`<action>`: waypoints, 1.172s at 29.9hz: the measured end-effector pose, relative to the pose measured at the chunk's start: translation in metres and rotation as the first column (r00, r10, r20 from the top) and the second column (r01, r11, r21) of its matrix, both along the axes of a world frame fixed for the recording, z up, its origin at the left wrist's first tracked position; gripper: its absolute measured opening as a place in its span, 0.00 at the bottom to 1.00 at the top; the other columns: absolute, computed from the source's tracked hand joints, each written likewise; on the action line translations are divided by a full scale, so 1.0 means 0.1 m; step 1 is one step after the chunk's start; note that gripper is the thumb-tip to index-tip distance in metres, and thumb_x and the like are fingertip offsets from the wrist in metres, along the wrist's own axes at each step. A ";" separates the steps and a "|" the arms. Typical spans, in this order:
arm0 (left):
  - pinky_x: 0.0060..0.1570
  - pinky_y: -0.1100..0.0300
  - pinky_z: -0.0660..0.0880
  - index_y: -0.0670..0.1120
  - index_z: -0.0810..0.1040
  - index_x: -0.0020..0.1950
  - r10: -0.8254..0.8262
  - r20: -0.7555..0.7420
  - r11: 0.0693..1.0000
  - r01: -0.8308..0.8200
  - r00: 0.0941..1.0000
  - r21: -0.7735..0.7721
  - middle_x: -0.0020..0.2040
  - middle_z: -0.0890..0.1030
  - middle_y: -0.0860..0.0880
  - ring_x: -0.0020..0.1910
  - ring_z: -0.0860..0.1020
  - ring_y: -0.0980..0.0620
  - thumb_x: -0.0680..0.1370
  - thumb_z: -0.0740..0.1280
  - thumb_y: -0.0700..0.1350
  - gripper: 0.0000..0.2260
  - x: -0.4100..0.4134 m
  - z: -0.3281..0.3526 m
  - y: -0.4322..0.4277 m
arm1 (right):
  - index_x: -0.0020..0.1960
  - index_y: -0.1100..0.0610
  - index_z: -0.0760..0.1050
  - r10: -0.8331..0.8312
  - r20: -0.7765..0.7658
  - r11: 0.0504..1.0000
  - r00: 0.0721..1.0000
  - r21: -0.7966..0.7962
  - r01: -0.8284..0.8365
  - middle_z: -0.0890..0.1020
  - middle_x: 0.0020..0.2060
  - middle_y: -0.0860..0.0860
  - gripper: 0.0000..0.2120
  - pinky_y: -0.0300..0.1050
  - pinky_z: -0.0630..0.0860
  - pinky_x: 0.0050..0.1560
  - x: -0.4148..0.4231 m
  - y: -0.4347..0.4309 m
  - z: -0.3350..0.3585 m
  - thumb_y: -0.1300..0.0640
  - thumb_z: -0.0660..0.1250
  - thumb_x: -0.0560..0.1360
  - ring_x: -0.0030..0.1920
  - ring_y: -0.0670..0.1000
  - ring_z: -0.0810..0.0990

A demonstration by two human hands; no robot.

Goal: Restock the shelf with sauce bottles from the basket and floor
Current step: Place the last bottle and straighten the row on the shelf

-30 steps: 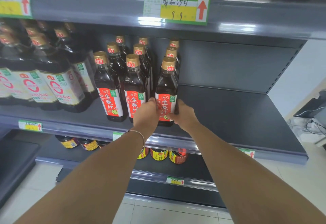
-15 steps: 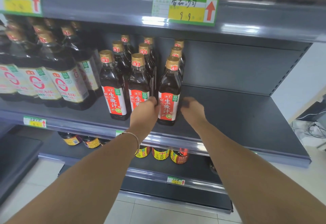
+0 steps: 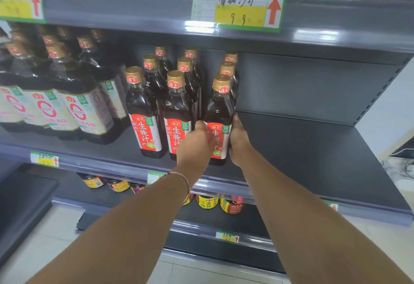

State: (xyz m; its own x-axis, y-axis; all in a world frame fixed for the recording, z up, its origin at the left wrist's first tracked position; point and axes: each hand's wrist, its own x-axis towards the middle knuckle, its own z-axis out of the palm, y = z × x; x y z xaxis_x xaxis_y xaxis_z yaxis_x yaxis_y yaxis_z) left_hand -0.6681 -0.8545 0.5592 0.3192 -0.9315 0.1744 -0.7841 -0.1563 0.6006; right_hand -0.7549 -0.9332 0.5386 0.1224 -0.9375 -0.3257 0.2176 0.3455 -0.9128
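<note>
Bottle (image 3: 219,113) just behind shelf (image 3: 302,160) front lip

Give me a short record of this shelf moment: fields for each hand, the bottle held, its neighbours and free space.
left hand: grips the bottle over its label
right hand: grips the bottle's right side
bottle: upright, front of the rightmost column
neighbours: two red-label columns to its left, then large bottles
free space: shelf bare to its right
</note>
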 end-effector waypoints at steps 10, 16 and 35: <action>0.36 0.53 0.71 0.43 0.67 0.54 -0.009 0.014 1.000 0.009 1.000 -0.020 0.38 0.74 0.47 0.36 0.75 0.45 0.77 0.64 0.49 0.12 0.02 0.00 -0.04 | 0.71 0.52 0.65 0.045 -0.019 0.999 0.999 -0.010 -0.045 0.81 0.55 0.55 0.23 0.49 0.79 0.49 -0.02 -0.02 -0.01 0.44 0.49 0.81 0.52 0.56 0.82; 0.33 0.56 0.69 0.42 0.68 0.54 -0.016 0.017 1.000 0.016 1.000 -0.025 0.36 0.73 0.48 0.36 0.75 0.44 0.78 0.63 0.50 0.13 0.00 0.01 -0.01 | 0.73 0.50 0.61 0.042 -0.091 0.999 0.995 -0.011 -0.043 0.79 0.59 0.56 0.24 0.56 0.74 0.61 -0.02 -0.01 0.02 0.42 0.48 0.80 0.56 0.56 0.80; 0.58 0.50 0.73 0.52 0.82 0.42 -0.252 0.904 0.849 0.527 0.346 0.035 0.48 0.83 0.52 0.57 0.79 0.50 0.63 0.72 0.43 0.09 -0.32 0.06 0.10 | 0.76 0.46 0.52 0.043 -0.225 0.997 0.974 -0.057 -0.057 0.61 0.74 0.50 0.24 0.50 0.58 0.69 -0.54 -0.25 0.04 0.54 0.53 0.82 0.72 0.52 0.61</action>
